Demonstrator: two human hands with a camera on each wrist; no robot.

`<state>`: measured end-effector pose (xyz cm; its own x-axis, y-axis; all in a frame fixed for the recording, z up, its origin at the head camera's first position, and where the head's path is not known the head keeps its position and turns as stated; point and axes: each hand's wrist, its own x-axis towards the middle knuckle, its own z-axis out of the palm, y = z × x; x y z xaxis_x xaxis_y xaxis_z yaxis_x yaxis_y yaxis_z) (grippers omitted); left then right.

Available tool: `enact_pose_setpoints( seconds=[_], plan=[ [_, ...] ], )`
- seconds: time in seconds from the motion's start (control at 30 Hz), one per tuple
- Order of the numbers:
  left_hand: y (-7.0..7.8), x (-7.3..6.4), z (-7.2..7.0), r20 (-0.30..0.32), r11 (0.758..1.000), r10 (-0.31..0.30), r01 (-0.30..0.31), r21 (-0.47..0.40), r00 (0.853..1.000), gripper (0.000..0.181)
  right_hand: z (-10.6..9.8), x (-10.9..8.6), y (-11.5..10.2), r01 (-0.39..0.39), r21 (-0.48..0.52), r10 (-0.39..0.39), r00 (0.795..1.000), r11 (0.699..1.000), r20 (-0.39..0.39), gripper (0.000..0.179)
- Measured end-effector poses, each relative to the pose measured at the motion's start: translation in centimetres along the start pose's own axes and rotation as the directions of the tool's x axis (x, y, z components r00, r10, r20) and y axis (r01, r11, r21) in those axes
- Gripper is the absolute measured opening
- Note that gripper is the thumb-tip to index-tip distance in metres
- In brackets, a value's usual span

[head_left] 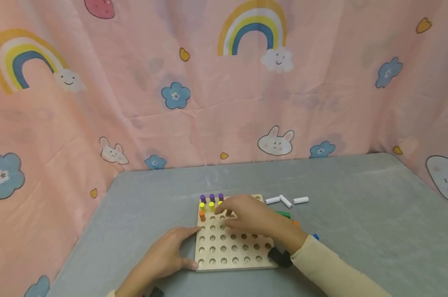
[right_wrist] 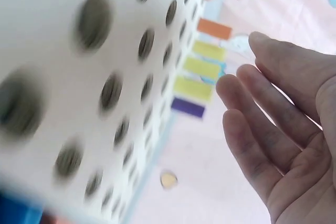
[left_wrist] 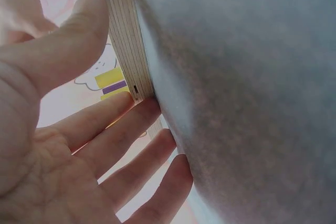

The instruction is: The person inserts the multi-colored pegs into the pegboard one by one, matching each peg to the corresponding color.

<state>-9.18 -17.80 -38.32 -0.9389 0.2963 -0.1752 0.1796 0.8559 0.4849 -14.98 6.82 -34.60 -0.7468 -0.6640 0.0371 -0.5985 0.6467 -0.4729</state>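
Observation:
A pale wooden pegboard [head_left: 227, 265] with rows of round holes lies on the table. My left hand [head_left: 168, 251] rests against its left side, and in the left wrist view the straight fingers [left_wrist: 115, 135] touch the board's edge [left_wrist: 128, 40]. Over the board's back half hovers my right hand [head_left: 253, 218], its fingers [right_wrist: 257, 145] loosely bent with nothing between them. Purple pegs [head_left: 212, 198] stand in the back row at the left. Yellow pegs [head_left: 211, 206] fill the row in front, partly hidden by the right hand. One orange peg [head_left: 202, 216] stands before them.
Three white pegs [head_left: 285, 201] lie on the grey table [head_left: 357, 214] beyond the board's back right corner. Green [head_left: 283, 214], orange [head_left: 296, 223] and blue pegs [head_left: 316, 236] show beside the right forearm, which partly hides them. A pink printed curtain [head_left: 209, 123] hangs behind.

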Motion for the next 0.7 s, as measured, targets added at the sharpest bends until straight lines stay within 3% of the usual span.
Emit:
enact_pose_setpoints(
  seconds=[0.27,0.5,0.7],
  plan=[
    [-0.1,0.2,-0.3,-0.008,1.0,-0.003,0.003,0.008,1.0,0.09,-1.9,-5.5,3.0,-0.012,-0.052,0.006,0.993,0.999,-0.117,0.026],
    [0.0,0.3,-0.4,0.009,1.0,0.0,-0.001,0.01,1.0,0.09,-2.4,-8.9,4.5,-0.158,-0.064,0.15,0.982,0.985,-0.117,0.029],
    [0.0,0.1,-0.3,0.003,1.0,-0.003,0.003,0.009,1.0,0.09,-2.3,-10.9,5.6,-0.215,-0.108,0.198,0.969,0.971,-0.147,0.028]
  ],
)
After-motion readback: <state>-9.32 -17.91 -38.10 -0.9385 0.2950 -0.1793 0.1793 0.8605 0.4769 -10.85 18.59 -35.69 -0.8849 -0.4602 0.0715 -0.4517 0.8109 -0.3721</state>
